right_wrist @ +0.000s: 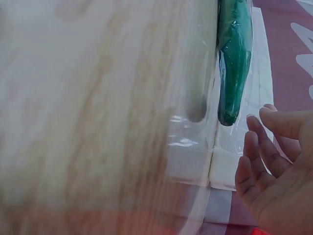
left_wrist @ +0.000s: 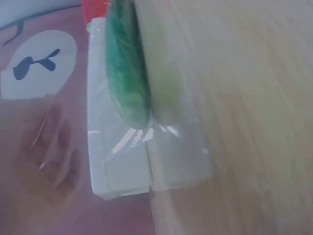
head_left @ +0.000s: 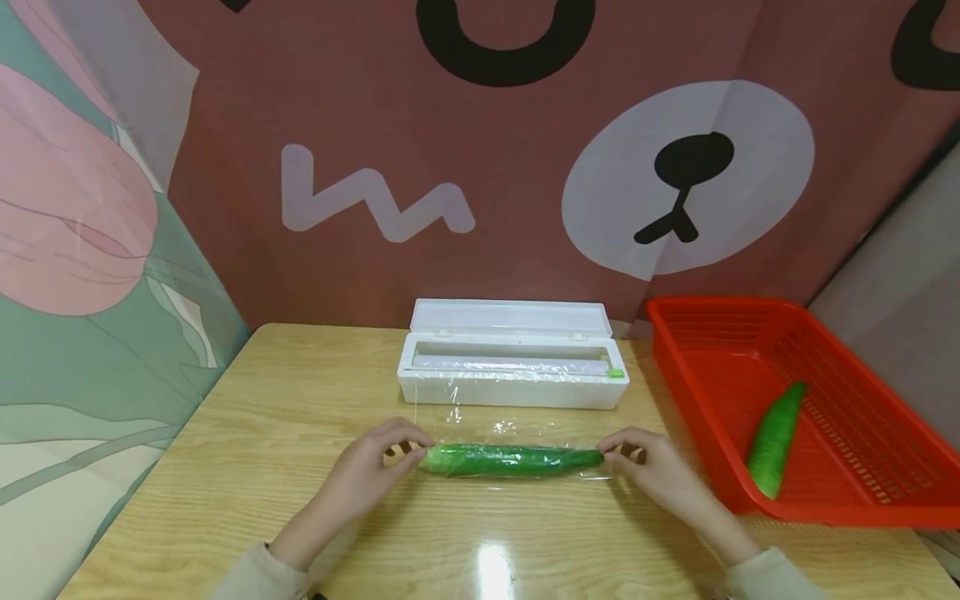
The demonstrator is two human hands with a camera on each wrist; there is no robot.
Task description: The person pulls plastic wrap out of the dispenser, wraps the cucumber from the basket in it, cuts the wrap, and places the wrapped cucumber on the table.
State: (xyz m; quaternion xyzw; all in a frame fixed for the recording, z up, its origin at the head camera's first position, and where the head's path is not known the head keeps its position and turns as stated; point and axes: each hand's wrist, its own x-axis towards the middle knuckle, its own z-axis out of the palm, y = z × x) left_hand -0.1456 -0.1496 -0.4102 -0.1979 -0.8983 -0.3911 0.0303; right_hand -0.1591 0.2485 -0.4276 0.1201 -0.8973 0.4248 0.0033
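Note:
A green cucumber (head_left: 517, 460) lies lengthwise across the table in clear plastic wrap (head_left: 504, 427), which stretches from the roll in the white box to the cucumber. At its pale left end, my left hand (head_left: 372, 467) pinches the film between thumb and forefinger. My right hand (head_left: 660, 471) pinches it likewise at the darker, tapered tip. In the left wrist view, film glare lies over the scene and the left hand (left_wrist: 46, 156) looks blurred. The right wrist view shows the right hand (right_wrist: 279, 166) with its other fingers loosely bent beside the wrapped tip.
Behind the cucumber stands the white wrap box (head_left: 513, 390), lid raised, with a film roll (head_left: 510, 363) inside and a green slider (head_left: 615, 373) at its right. A red basket (head_left: 701, 408) at the right holds another cucumber (head_left: 777, 440). A printed cloth (head_left: 360, 275) hangs behind the table.

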